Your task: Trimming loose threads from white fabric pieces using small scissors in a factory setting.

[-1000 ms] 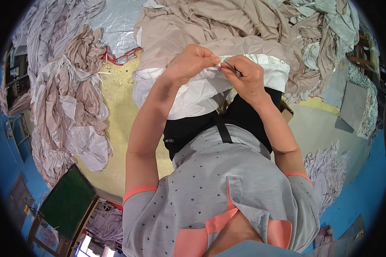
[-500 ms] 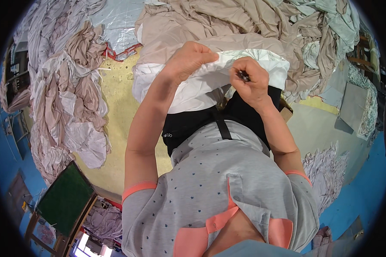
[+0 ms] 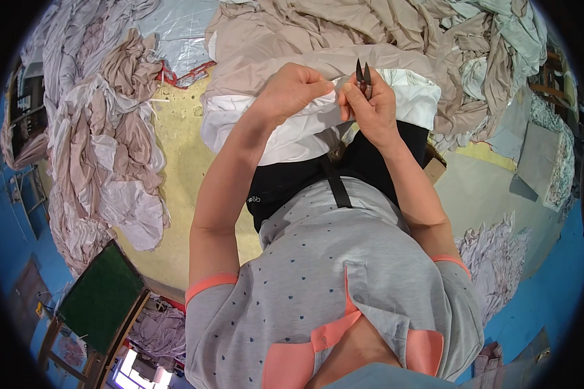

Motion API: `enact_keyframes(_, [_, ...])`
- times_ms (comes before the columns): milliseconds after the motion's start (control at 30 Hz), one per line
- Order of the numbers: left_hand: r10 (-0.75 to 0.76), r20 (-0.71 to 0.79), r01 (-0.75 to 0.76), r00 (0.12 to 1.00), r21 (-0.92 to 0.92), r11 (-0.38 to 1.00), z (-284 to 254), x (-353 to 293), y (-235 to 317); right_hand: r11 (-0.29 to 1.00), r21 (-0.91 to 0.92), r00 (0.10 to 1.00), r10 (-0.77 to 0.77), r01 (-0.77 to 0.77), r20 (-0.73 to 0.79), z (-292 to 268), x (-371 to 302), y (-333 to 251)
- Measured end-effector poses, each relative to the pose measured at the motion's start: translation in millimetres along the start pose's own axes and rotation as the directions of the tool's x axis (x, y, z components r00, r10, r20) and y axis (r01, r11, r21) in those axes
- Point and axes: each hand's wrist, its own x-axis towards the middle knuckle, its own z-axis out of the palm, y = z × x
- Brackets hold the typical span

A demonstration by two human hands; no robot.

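Observation:
White-edged beige cloth (image 3: 259, 136) lies across my lap and runs up into a large beige heap. With its fingers pinched, my left hand (image 3: 294, 94) grips the white edge of this cloth. Close beside it, my right hand (image 3: 373, 107) is closed around a pair of thread snips (image 3: 364, 78). Their two dark pointed blades stick up past my fingers, slightly apart, and point away from me. My right thumb and fingertips are next to the white edge; whether they also pinch it, I cannot tell.
Beige and white cloth (image 3: 120, 149) is piled on the left, and a beige heap (image 3: 344, 29) fills the far side. Low on the left stands a green-topped stool (image 3: 104, 298). A grey panel (image 3: 544, 159) and crumpled pale cloth (image 3: 496, 262) are on the right.
My right hand has turned and moved slightly away from me, so the blades of the snips now show upright. My left hand stays nearly in place on the white edge.

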Motion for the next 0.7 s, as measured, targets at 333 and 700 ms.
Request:
enact_keyframes(333, [0.055, -0.051, -0.052, 0.997, 0.046, 0.998, 1.0, -4.7, -6.1, 0.995, 0.077, 0.996, 0.067, -0.063, -0.052, -3.2, -11.4, -10.6])
enact_keyframes(700, [0.069, -0.062, -0.064, 0.996, 0.09, 0.994, 2.0, -9.3, -1.8, 0.878, -0.474, 0.997, -0.082, 0.069, -0.006, -3.2, -17.4, -1.3])
